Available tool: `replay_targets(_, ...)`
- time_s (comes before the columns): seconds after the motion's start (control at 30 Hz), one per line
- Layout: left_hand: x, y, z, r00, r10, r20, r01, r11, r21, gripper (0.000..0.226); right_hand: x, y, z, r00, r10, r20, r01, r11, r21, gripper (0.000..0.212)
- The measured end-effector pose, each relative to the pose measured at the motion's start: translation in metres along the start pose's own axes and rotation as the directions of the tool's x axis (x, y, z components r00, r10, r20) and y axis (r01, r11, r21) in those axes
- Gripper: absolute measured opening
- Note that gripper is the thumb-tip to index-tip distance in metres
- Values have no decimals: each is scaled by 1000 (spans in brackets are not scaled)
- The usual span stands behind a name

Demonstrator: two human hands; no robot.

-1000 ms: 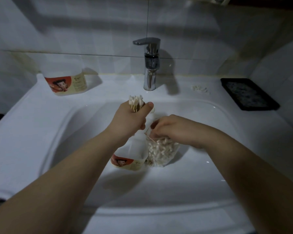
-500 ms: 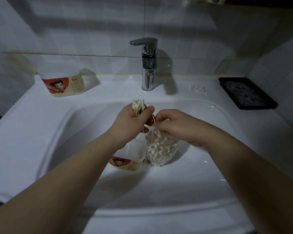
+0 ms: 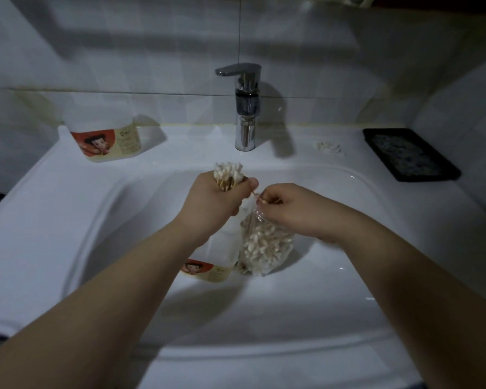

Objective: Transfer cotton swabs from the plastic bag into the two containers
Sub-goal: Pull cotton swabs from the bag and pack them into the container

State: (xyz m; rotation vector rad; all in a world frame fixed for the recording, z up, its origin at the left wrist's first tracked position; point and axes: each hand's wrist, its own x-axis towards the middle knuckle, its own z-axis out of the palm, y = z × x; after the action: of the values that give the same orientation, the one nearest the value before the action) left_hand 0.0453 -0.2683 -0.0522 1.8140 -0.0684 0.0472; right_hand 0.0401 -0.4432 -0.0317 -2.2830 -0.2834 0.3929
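Head view, dim and wide-angled: a white sink (image 3: 68,226) fills most of the frame, its near edge cut off at the bottom along with both forearms. A chrome faucet (image 3: 246,113) stands at the back, throwing a dark shadow on the tiled wall. A black tray (image 3: 410,154) sits on the right ledge; its contents are too dark to make out.

One labelled container (image 3: 104,136) stands on the left ledge against the wall, its upper part pale and hard to separate from the tiles. The second container (image 3: 216,256) stands in the basin, its mouth hidden under the left wrist. Touching its right side is the clear plastic bag (image 3: 264,248), upright and packed with cotton swabs.

The left hand (image 3: 216,200) is above that container, fingers curled tight round a bundle of swabs (image 3: 227,175) whose cotton tips stick out above the fist. The right hand (image 3: 289,209) is at the bag's mouth, thumb and fingertips pinching what looks like a single swab (image 3: 260,200); whether they also hold the bag's plastic I cannot tell.

A few loose swabs (image 3: 328,147) lie on the ledge right of the faucet, blurred.
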Motion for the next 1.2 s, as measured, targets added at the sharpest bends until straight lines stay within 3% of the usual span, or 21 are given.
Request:
replay_targets(0.23, 3, 8, -4, 989, -44, -139, 4, 962, -274, 24, 1, 6, 2, 999, -34, 36, 34, 999, -18, 6)
replay_targets(0.43, 7, 8, -4, 978, -111, -179, 45, 939, -340, 39, 2, 9, 0, 998, -62, 5, 62, 992, -114, 17)
replay_targets(0.6, -5, 13, 1, 999, 48, 10, -47, 996, -72, 39, 2, 8, -3, 995, -99, -25, 83, 928, -363, 37)
replay_targets(0.67, -5, 7, 1, 979, 148, 142, -159, 985, 67, 33, 0, 8, -3, 996, -86, 18, 86, 911, -403, 26)
replay_targets(0.73, -3, -3, -1, 939, 251, 237, -316, 900, 299, 29, -3, 5, -1, 994, -89, 60, 106, 890, -444, 9)
replay_targets(0.8, 0, -10, -3, 910, 296, 290, -401, 806, 436, 28, -3, 4, 0, 988, -134, 75, 153, 851, -503, 9)
replay_targets(0.87, 1, -12, -6, 902, 290, 320, -417, 777, 472, 28, -3, 4, 0, 985, -153, 78, 171, 834, -524, 17)
replay_targets(1.07, 1, -11, -5, 925, 210, 318, -345, 814, 468, 26, -4, 5, -8, 986, -159, 48, 158, 801, -577, 7)
replay_targets(1.2, 2, -9, -5, 950, 107, 293, -233, 867, 440, 23, -8, 6, -27, 976, -200, -81, 152, 903, -402, 11)
